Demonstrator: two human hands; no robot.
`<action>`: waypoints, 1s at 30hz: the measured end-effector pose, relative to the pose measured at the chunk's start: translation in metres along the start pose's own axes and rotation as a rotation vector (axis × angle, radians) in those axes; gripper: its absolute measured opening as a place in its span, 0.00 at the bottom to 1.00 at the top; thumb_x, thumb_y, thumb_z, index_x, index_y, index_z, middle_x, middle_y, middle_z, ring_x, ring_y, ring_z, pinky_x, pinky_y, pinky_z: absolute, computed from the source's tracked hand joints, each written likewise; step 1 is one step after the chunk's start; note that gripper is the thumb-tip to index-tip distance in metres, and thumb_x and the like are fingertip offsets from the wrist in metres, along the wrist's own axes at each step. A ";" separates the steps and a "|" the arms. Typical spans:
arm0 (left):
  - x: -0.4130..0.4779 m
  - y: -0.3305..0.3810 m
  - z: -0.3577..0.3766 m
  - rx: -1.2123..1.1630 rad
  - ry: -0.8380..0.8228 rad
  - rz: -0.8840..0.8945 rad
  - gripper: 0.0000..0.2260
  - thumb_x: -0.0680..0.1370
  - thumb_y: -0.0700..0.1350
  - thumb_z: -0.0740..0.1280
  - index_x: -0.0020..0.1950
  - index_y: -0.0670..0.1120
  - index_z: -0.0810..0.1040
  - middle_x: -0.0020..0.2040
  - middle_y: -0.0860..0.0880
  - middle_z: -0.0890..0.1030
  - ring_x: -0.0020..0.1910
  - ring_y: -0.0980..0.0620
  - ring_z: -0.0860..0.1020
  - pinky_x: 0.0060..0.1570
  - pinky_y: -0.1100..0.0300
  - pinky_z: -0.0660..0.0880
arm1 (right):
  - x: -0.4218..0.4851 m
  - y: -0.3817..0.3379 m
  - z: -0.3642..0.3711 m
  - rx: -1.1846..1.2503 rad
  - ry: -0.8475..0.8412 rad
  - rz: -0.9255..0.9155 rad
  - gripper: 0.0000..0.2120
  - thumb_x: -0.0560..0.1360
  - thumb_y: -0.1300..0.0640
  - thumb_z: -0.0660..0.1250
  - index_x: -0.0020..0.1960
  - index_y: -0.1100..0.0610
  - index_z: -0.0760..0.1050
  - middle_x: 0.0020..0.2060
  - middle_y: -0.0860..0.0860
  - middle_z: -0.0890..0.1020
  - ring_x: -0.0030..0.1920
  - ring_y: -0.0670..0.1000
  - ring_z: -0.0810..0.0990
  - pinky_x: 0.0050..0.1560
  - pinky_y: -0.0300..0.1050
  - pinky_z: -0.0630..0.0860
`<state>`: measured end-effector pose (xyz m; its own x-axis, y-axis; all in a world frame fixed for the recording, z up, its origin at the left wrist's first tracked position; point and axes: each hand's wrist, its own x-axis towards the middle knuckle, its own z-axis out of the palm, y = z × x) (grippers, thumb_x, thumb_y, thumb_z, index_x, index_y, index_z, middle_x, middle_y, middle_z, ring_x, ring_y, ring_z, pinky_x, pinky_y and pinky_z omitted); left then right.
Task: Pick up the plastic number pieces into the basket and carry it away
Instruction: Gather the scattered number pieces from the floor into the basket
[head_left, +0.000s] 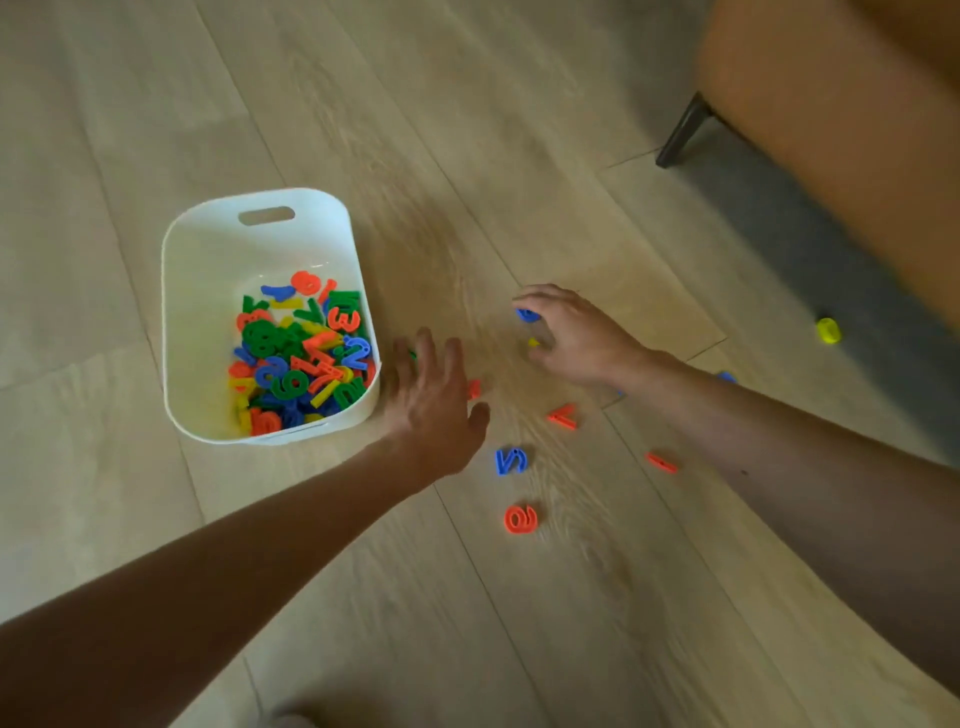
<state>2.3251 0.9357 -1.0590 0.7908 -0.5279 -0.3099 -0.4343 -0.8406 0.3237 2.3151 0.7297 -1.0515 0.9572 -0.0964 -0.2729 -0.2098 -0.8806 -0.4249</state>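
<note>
1. A white plastic basket with rounded corners and a slot handle (208, 270) stood on the pale wood-plank floor (519, 156), left of both hands; a heap of red, green, blue and yellow plastic number pieces (301, 353) filled its near right part.
2. The left hand (431, 405) lay palm down just right of the basket's wall, fingers spread wide and gripping nothing; a green bit showed at its fingertips and a red piece (474, 388) at its right edge.
3. Below and right of that hand lay a blue five (511, 460), a red nine (520, 518) and a red seven (563, 417).
4. The right hand (576, 338) curled loosely over a blue piece (528, 315) at its fingertips and a yellow piece (533, 342) under the palm; whether it pinched either, I cannot tell.
5. A red one (661, 462) lay under the right forearm.
6. A yellow piece (828, 330) sat well to the right, beside an orange sofa with a dark leg (831, 130).
</note>
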 end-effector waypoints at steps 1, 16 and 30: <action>-0.001 0.000 -0.001 0.030 0.012 0.004 0.32 0.78 0.56 0.63 0.75 0.44 0.56 0.76 0.38 0.56 0.76 0.34 0.54 0.72 0.42 0.59 | -0.001 0.001 0.003 -0.020 -0.002 -0.003 0.29 0.72 0.59 0.69 0.72 0.55 0.69 0.72 0.52 0.69 0.73 0.53 0.68 0.73 0.48 0.65; 0.008 -0.008 0.006 0.070 0.083 0.298 0.10 0.78 0.48 0.67 0.58 0.49 0.76 0.57 0.46 0.71 0.57 0.44 0.70 0.56 0.47 0.74 | -0.015 0.007 0.019 -0.072 0.171 -0.016 0.15 0.71 0.58 0.71 0.57 0.50 0.76 0.53 0.50 0.75 0.51 0.57 0.79 0.48 0.53 0.78; 0.004 -0.017 0.012 0.154 0.162 0.314 0.14 0.74 0.46 0.71 0.58 0.46 0.75 0.56 0.42 0.71 0.54 0.38 0.72 0.47 0.44 0.77 | -0.043 0.003 0.028 0.197 0.349 0.035 0.11 0.67 0.57 0.71 0.49 0.49 0.79 0.45 0.51 0.78 0.43 0.53 0.80 0.49 0.50 0.78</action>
<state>2.3302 0.9464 -1.0762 0.6615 -0.7469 -0.0675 -0.7163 -0.6560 0.2380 2.2672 0.7442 -1.0654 0.9519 -0.3063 0.0054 -0.2450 -0.7716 -0.5871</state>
